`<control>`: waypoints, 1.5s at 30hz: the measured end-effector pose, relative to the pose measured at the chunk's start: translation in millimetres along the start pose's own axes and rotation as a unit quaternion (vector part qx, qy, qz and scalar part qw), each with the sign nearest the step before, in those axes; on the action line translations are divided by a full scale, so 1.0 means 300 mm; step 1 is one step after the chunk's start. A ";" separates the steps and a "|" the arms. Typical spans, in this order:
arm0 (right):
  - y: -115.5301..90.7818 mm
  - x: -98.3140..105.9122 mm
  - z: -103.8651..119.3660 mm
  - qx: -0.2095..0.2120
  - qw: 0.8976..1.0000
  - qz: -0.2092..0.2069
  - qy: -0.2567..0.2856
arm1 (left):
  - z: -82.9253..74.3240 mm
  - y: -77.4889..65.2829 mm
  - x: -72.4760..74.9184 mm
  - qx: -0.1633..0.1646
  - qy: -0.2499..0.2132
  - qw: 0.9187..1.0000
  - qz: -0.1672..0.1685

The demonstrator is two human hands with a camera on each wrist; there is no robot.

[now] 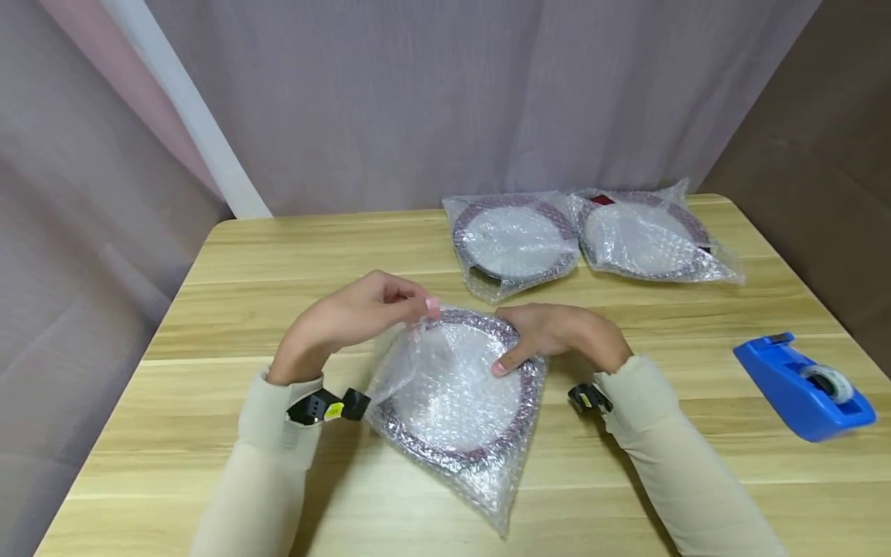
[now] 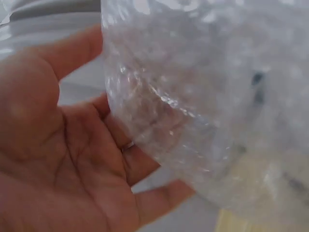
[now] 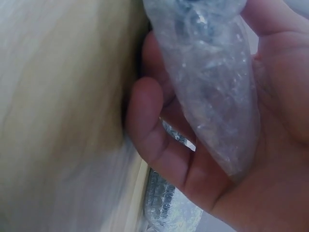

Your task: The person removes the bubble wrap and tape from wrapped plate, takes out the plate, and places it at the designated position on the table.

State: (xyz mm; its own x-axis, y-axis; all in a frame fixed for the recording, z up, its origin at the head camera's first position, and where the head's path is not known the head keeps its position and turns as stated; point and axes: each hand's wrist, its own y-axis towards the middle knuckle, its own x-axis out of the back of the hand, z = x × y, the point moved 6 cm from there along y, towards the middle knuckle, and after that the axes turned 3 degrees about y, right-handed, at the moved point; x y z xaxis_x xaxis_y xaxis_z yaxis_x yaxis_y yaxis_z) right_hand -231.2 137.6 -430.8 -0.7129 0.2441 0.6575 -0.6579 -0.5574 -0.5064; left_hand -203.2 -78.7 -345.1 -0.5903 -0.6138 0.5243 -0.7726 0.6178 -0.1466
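A corner of loose bubble wrap points toward the person from the near end of the parcel, which lies front and centre on the worktop. Inside shows something flat and round, with a pale middle and a dark reddish rim; what it is, the wrap hides. It looks light enough for one hand and probably stiff across the disc, while the wrap should be soft, crinkly and a little slick. The pale centre may be breakable, so the rim seems the better hold; loose film alone would likely slip or stretch.

The left hand has thumb and forefinger nearly together on a flap of wrap at the parcel's left side. The right hand is bent round the far right edge, thumb on top, fingers curling beneath, as the right wrist view shows. The left fingertips are partly lost behind film in the left wrist view.

Off to the right, well apart, a blue dispenser carries a roll of tape. Beyond the hands, two more wrapped discs, one left and one right, sit side by side with their wrap touching, limiting room behind the parcel. A curtain hangs past the far edge.
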 end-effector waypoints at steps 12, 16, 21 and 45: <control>-0.002 -0.010 -0.022 -0.001 1.000 0.001 0.000 | 0.065 -0.131 0.159 0.162 0.019 0.976 -0.142; 0.000 -0.008 -0.023 0.000 1.000 -0.001 -0.001 | 0.065 -0.180 0.195 0.191 0.055 0.967 -0.158; 0.000 0.001 -0.015 0.008 1.000 -0.004 0.000 | 0.067 -0.240 0.232 0.214 0.164 0.946 -0.180; -0.002 -0.001 -0.007 0.024 1.000 -0.008 0.001 | -0.085 -0.106 -0.030 0.135 0.453 0.880 -0.054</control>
State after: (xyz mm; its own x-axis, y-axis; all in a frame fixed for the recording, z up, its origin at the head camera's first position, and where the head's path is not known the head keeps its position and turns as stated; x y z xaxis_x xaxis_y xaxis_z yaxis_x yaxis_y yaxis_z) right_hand -231.0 139.4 -431.9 -0.7034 0.2551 0.6634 -0.6564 -0.5913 -0.4686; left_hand -167.5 -80.3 -323.8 -0.1762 0.0566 0.9827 -0.9121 0.3661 -0.1846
